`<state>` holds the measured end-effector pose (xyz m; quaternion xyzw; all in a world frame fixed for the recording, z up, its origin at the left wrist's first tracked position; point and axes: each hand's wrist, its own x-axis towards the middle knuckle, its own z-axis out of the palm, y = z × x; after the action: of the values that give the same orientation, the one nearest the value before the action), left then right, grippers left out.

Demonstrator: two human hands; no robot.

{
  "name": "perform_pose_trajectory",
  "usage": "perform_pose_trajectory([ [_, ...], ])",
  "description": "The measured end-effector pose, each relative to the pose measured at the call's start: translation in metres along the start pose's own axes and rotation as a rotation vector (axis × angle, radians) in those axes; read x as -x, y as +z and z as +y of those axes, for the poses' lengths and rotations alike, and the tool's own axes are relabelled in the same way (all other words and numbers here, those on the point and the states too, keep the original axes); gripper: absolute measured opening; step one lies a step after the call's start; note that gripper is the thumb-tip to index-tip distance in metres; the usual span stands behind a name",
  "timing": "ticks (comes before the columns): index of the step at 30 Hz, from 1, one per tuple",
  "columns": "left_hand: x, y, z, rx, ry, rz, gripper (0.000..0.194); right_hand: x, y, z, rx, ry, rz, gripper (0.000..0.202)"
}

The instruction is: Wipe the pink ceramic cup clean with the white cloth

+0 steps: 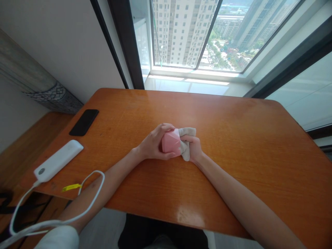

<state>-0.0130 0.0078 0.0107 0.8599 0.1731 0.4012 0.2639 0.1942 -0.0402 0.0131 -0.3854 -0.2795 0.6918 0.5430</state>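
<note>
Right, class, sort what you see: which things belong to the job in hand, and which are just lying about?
In the job:
pink faceted object, held in the left hand
grey cloth, gripped in the right hand against the object

Lying about:
black phone
white oblong device
white cable, joined to the device
yellow tag

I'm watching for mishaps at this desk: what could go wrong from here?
Two risks, as a judgement. The small pink faceted object might slip: the left hand grips it by its sides while the right hand holds the light grey cloth against it. The thin white looped cable crosses in front of the left forearm in this view, so moving that arm might snag it.
</note>
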Motion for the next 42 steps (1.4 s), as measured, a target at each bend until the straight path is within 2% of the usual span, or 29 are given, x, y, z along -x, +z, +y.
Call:
perform_pose_trajectory([
  [3, 0.001, 0.001, 0.003, 0.121, -0.201, -0.017, 0.075, 0.000, -0.001, 0.002, -0.027, 0.026, 0.026, 0.013],
  [9, -0.008, -0.004, 0.017, 0.175, -0.395, -0.039, 0.065, -0.001, -0.002, 0.002, -0.017, 0.031, 0.023, 0.012],
  [13, -0.012, -0.007, 0.021, 0.268, -0.586, -0.047, 0.052, 0.001, 0.000, 0.001, -0.023, 0.075, 0.021, 0.014],
  [16, -0.015, -0.008, 0.018, 0.303, -0.688, -0.051, 0.057, 0.003, 0.002, 0.001, -0.012, 0.076, 0.007, 0.012],
  [19, -0.015, -0.006, 0.016, 0.288, -0.690, -0.043, 0.064, 0.004, 0.005, 0.001, -0.006, 0.064, -0.005, 0.009],
  [21, -0.011, -0.003, 0.014, 0.290, -0.672, -0.009, 0.065, 0.004, 0.006, 0.001, -0.008, 0.071, -0.012, 0.009],
  [23, -0.005, -0.001, 0.010, 0.283, -0.592, 0.068, 0.068, 0.005, 0.008, 0.001, -0.016, 0.080, -0.015, 0.009],
  [24, -0.002, 0.000, 0.007, 0.258, -0.505, 0.109, 0.070, 0.005, 0.008, 0.000, -0.021, 0.082, -0.013, 0.010],
  [26, 0.003, -0.002, 0.001, 0.164, -0.240, 0.133, 0.072, 0.004, 0.009, -0.001, -0.036, 0.085, 0.005, 0.013],
  [29, 0.005, -0.008, -0.008, -0.009, 0.148, 0.006, 0.080, 0.003, 0.008, -0.003, -0.060, 0.099, 0.056, 0.020],
  [31, 0.004, -0.010, -0.013, -0.137, 0.288, -0.065, 0.097, 0.003, 0.007, -0.005, -0.077, 0.110, 0.084, 0.020],
  [33, 0.004, -0.009, -0.017, -0.258, 0.335, -0.087, 0.115, 0.002, 0.006, -0.007, -0.093, 0.112, 0.097, 0.019],
  [35, 0.005, -0.006, -0.019, -0.355, 0.324, -0.082, 0.124, 0.001, 0.005, -0.008, -0.100, 0.097, 0.092, 0.016],
  [38, 0.006, -0.002, -0.020, -0.407, 0.282, -0.073, 0.120, 0.000, 0.004, -0.009, -0.092, 0.075, 0.083, 0.015],
  [42, 0.003, 0.000, -0.014, -0.338, 0.264, -0.059, 0.111, -0.001, 0.003, -0.006, -0.074, 0.067, 0.077, 0.012],
])
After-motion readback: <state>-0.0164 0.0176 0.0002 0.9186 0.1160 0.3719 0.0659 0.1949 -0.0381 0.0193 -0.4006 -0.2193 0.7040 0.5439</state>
